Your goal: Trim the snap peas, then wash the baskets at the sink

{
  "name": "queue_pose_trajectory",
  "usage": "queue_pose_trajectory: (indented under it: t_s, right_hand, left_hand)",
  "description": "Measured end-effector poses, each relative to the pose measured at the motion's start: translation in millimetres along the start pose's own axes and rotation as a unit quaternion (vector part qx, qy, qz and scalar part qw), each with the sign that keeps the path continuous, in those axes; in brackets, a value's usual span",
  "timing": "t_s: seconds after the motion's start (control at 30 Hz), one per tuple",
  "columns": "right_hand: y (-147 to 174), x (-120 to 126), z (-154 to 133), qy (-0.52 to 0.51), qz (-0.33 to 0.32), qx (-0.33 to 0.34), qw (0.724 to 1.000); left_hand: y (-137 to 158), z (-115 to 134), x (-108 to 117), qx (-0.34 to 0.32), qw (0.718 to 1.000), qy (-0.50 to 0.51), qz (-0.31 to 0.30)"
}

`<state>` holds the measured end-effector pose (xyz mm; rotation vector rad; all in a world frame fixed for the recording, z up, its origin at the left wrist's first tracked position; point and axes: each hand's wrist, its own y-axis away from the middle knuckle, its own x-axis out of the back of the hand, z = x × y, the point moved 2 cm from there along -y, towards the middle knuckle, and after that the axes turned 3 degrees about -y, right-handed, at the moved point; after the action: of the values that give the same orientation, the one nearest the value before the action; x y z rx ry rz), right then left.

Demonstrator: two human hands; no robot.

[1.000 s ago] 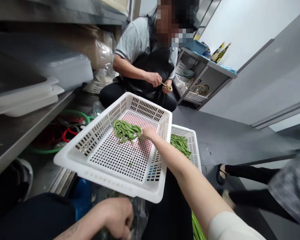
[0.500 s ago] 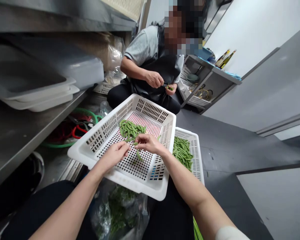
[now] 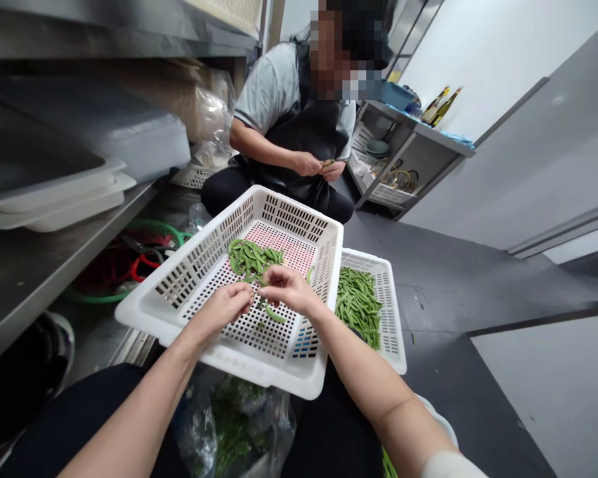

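Above a white perforated basket (image 3: 299, 385) across my knees, my left hand (image 3: 230, 303) and my right hand (image 3: 289, 290) nearly meet at the fingertips. Thumb and fingers of the right hand close on a green pea pod, mostly hidden by the fingers. My left hand is pinched too; whatever it grips is too small to make out. A pile of green pea pods (image 3: 252, 257) lies on the basket floor beyond my hands. One loose pod (image 3: 275, 316) and small green scraps lie below my right hand.
A second white basket (image 3: 397, 332) full of pods (image 3: 357, 302) stands to the right. Facing me, a person (image 3: 299, 133) sits handling a pod with both hands. Left are a metal shelf (image 3: 74, 259) and a green-rimmed basket (image 3: 94, 297). A clear bag of greens (image 3: 236, 425) lies below.
The view has shifted slightly, and the scene sits a little further left. My hands stay close together over the basket. The person opposite has brought both hands together.
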<state>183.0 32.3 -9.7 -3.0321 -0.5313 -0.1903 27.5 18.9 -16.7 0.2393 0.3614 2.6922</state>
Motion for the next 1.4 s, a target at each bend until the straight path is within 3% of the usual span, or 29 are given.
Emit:
queue_pose_trajectory:
  t_s: [0.1, 0.2, 0.27, 0.37, 0.43, 0.57, 0.7, 0.83, 0.9, 0.97, 1.03, 1.1, 1.17, 1.23, 1.3, 1.33, 1.4]
  right_hand:
    - [-6, 15, 5, -0.219, 0.098, -0.048, 0.969]
    - [-8, 26, 8, -0.294, 0.160, -0.080, 0.939]
    - [-7, 23, 8, -0.298, 0.147, -0.091, 0.939]
    - [-4, 12, 6, -0.283, 0.116, -0.081, 0.949]
    - [-4, 5, 5, -0.279, 0.097, -0.078, 0.952]
    - [-10, 5, 11, -0.323, 0.031, -0.160, 0.932]
    - [-9, 12, 20, -0.245, -0.120, -0.294, 0.916]
    - [3, 4, 12, -0.170, -0.260, -0.268, 0.912]
    - [8, -6, 7, -0.143, -0.293, -0.253, 0.911]
    - [7, -13, 5, -0.128, -0.258, -0.228, 0.930]
    - [0, -13, 6, -0.144, -0.158, -0.182, 0.960]
    - [-10, -4, 11, -0.183, -0.031, -0.152, 0.971]
    - [-19, 10, 20, -0.193, 0.080, -0.165, 0.964]
    - [-24, 21, 30, -0.098, 0.126, -0.209, 0.965]
    - [-25, 21, 41, 0.132, 0.072, -0.239, 0.959]
    - [-24, 17, 47, 0.271, 0.012, -0.246, 0.931]
    - [-18, 2, 61, 0.494, -0.122, -0.236, 0.828]
  left_hand:
    - [3, 3, 2, 0.005, 0.999, -0.007, -0.041]
    - [7, 4, 4, -0.002, 0.993, -0.067, -0.098]
    - [7, 4, 4, -0.015, 0.993, -0.095, -0.073]
    - [6, 2, 1, -0.010, 0.998, -0.061, -0.014]
    - [6, 2, -3, -0.024, 0.998, -0.053, -0.010]
    - [9, 11, -2, -0.106, 0.986, -0.121, -0.029]
    - [14, 16, 4, -0.152, 0.969, -0.192, -0.046]
    - [13, 12, 9, -0.151, 0.960, -0.235, 0.018]
    - [11, 9, 9, -0.153, 0.959, -0.232, 0.049]
    - [9, 8, 10, -0.152, 0.960, -0.216, 0.089]
    - [7, 6, 10, -0.137, 0.967, -0.182, 0.116]
    - [5, 5, 10, -0.112, 0.983, -0.111, 0.097]
    - [5, 5, 10, -0.098, 0.994, -0.011, 0.053]
    - [7, 7, 13, -0.089, 0.992, 0.086, 0.024]
    - [10, 8, 16, -0.074, 0.985, 0.154, 0.012]
    - [11, 8, 17, -0.063, 0.982, 0.176, 0.007]
    - [12, 8, 18, -0.040, 0.978, 0.203, 0.001]
